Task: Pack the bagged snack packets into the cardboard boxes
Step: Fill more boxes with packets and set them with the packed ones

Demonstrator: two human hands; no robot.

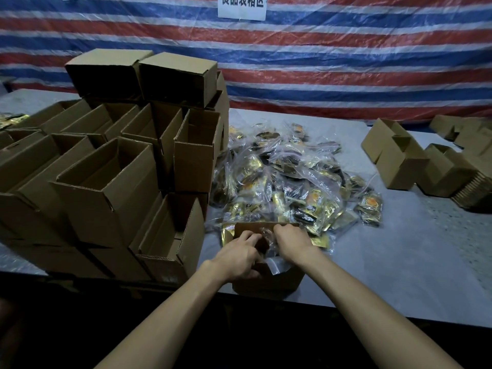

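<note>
Crowding hands (pixel 266 249): box stack (pixel 111 166) left, packet heap (pixel 287 177) behind.

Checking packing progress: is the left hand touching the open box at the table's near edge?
Touching. The head view shows the left hand wrapped over the near-left rim of the open box, its fingers curled inside against the clear bag.

Both hands reach into a small open cardboard box (pixel 267 282) at the bench (pixel 372 275) edge: the left hand (pixel 237 258) curls over its near wall, the right hand (pixel 291 242) presses a clear bag (pixel 277 263) inside. Behind lies a heap of bagged snack packets (pixel 292 179) (gold and black), with stacked empty boxes (pixel 111 166) alongside it on the left.
</note>
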